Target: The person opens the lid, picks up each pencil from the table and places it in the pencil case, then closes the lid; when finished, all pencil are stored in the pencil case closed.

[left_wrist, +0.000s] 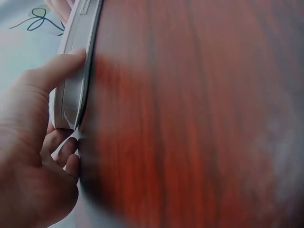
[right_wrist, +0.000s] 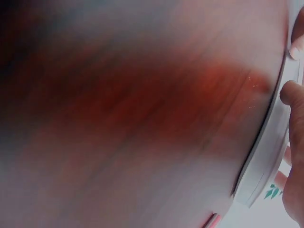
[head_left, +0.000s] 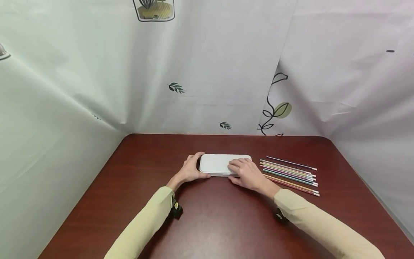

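Observation:
A flat white pencil box with rounded corners and a seam along its side lies closed on the table. My left hand grips its left end, the thumb along the near side wall and the other fingers round the end and far side. Over the right part of the lid is my right hand, fingers bent on top and the thumb against the near wall. In the left wrist view, a small latch-like detail shows on the box's side wall.
Several pencils with white eraser ends lie side by side, right of the box; a dark one lies apart behind them. The dark red wooden table meets a white, leaf-printed curtain at the back and sides.

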Tool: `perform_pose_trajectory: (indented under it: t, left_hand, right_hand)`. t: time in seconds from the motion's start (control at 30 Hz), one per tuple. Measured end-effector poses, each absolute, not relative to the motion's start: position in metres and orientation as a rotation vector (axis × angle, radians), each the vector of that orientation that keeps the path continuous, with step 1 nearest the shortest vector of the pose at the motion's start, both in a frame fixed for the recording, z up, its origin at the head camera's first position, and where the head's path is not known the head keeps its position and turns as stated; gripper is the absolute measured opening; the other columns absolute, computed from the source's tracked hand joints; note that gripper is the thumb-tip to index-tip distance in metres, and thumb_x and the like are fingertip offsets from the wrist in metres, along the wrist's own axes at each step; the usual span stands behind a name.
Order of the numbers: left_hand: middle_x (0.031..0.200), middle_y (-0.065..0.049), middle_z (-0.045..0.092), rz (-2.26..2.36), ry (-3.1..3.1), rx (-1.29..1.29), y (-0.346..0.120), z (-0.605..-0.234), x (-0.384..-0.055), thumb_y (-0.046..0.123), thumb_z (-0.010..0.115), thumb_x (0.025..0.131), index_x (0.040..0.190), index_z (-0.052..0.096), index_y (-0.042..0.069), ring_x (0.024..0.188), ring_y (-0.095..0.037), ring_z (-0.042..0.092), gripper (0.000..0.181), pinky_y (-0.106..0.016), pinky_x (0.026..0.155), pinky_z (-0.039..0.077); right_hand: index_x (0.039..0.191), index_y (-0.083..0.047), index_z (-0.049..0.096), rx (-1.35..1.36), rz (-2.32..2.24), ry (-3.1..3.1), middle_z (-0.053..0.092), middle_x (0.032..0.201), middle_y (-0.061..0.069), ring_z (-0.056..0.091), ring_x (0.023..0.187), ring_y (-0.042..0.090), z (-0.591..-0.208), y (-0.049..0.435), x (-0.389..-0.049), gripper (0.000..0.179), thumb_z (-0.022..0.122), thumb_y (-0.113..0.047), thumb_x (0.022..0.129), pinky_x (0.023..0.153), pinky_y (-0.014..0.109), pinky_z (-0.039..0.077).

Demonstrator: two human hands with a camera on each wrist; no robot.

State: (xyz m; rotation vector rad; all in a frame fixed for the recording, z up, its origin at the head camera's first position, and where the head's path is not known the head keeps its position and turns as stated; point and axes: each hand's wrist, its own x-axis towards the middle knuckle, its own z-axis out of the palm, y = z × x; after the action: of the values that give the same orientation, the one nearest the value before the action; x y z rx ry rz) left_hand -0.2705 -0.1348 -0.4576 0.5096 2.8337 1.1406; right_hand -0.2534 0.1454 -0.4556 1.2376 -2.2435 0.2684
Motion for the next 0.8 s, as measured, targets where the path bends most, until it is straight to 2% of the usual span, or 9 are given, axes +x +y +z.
perform_pose_trajectory:
  t: [0.3, 0.6, 0.8]
  left_hand:
    - [0.138, -0.019, 0.046, 1.127, 2.851, 0.499, -0.136, -0.462, -0.271, 0.033, 0.091, 0.07, 0.15, 0.042, 0.015, 0.128, -0.038, 0.04, 0.095, -0.054, 0.099, 0.038]
    - [0.138, -0.017, 0.048, 1.151, 2.882, 0.525, -0.136, -0.467, -0.272, 0.033, 0.091, 0.07, 0.149, 0.045, 0.015, 0.127, -0.037, 0.042, 0.094, -0.054, 0.099, 0.038]
    - [0.138, -0.017, 0.048, 1.169, 2.885, 0.539, -0.136, -0.468, -0.271, 0.032, 0.092, 0.069, 0.148, 0.045, 0.014, 0.128, -0.037, 0.041, 0.094, -0.055, 0.1, 0.037]
  right_hand:
    - [0.091, -0.001, 0.064, 1.26, 0.072, -2.062, 0.068, 0.098, 0.014, 0.068, 0.082, 0.03, -0.46, 0.139, -0.258, 0.031, 0.082, -0.022, 0.076, 0.072, 0.041, 0.056]
    - [0.092, 0.005, 0.065, 1.327, -0.166, -1.93, 0.067, 0.092, 0.017, 0.067, 0.08, 0.029, -0.459, 0.139, -0.261, 0.027, 0.068, -0.021, 0.085, 0.071, 0.037, 0.056]
    - [0.089, 0.003, 0.063, 1.344, -0.155, -1.913, 0.066, 0.088, 0.015, 0.067, 0.077, 0.027, -0.457, 0.14, -0.264, 0.028, 0.072, -0.021, 0.079, 0.07, 0.036, 0.056]
